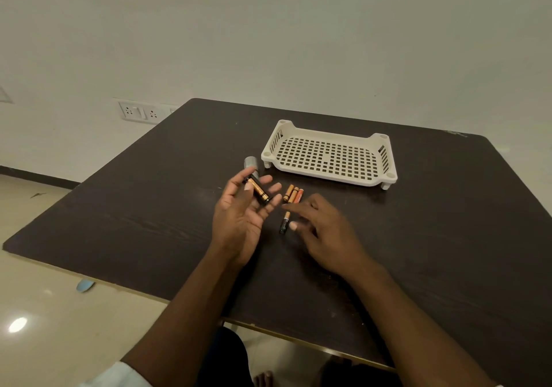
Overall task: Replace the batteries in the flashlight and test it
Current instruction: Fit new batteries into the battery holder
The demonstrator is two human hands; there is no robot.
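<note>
My left hand (242, 216) is raised palm up over the dark table (149, 207) and holds a black battery holder (258, 191) with gold-and-black batteries in it. Just behind that hand, the grey flashlight body (251, 164) lies on the table, partly hidden by my fingers. Three small orange and gold batteries (293, 193) lie side by side to the right. One more black-and-gold battery (284, 222) lies nearer to me, and the fingertips of my right hand (324, 231) hover right beside it, fingers spread, holding nothing.
A white perforated plastic tray (330, 155) stands on short legs behind the batteries, with nothing in it. A wall socket plate (140, 112) is on the wall to the left. The table's front edge runs close to my lap.
</note>
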